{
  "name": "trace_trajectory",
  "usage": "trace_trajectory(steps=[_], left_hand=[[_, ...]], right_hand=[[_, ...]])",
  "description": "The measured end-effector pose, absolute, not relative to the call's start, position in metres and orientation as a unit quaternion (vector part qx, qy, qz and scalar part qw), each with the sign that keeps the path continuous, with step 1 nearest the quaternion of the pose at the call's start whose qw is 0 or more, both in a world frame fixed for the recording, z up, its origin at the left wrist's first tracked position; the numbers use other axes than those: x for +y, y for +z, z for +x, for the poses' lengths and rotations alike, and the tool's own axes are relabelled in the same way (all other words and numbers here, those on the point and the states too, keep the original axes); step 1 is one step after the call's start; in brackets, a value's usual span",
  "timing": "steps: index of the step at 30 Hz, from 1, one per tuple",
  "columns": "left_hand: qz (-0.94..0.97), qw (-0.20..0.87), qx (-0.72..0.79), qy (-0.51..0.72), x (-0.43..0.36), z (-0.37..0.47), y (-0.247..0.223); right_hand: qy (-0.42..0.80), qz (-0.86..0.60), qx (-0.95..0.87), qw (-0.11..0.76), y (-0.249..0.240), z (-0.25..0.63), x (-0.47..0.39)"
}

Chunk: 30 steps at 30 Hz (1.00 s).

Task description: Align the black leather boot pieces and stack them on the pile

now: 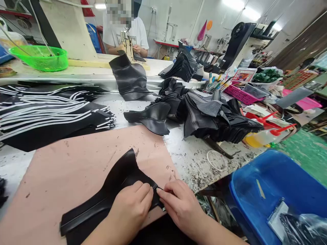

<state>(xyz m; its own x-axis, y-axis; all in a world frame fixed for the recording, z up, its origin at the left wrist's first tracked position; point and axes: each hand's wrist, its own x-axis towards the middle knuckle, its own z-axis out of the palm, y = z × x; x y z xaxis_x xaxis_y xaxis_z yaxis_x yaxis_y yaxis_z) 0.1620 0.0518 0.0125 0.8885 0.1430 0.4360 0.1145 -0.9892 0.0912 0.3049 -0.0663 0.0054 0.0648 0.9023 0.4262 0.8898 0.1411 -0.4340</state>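
Observation:
A black leather boot upper (112,180) lies over the pink work sheet (84,153), one end rising toward the back. My left hand (133,204) is closed on the upper near its right end, fingers curled and pressed together. Right beside it, my right hand (178,200) pinches the edge of the same piece between thumb and fingers. The fingertips of both hands almost meet along that edge. Part of the upper is hidden under my left hand and forearm. Just beyond the sheet's far edge lies another black leather piece (150,117).
Stacked black pieces with white strips (51,115) lie left; more leather piles (204,115) stand back right. A squeeze bottle (263,137), pink basket (242,93) and blue bin (276,170) are right. Across the bench, a person (141,32) works at a sewing machine (127,46).

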Motion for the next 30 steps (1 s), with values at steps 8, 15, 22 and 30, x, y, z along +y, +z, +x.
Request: trace_trajectory(steps=[8,15,22,30], left_hand=[[0.97,0.039,0.019,0.237,0.053,0.163,0.015],[0.979,0.014,0.016,0.201,0.058,0.143,0.017],[0.965,-0.013,0.103,0.241,0.05,0.127,0.017],[0.932,-0.034,0.236,0.273,0.045,0.04,0.025]], right_hand=[[-0.037,-0.643,-0.704,0.3,0.009,0.308,-0.065],[-0.031,-0.578,-0.76,0.295,0.008,0.309,-0.06],[-0.07,-0.638,-0.718,0.269,0.005,0.298,-0.066],[-0.155,-0.559,-0.787,0.211,0.015,0.291,-0.061]])
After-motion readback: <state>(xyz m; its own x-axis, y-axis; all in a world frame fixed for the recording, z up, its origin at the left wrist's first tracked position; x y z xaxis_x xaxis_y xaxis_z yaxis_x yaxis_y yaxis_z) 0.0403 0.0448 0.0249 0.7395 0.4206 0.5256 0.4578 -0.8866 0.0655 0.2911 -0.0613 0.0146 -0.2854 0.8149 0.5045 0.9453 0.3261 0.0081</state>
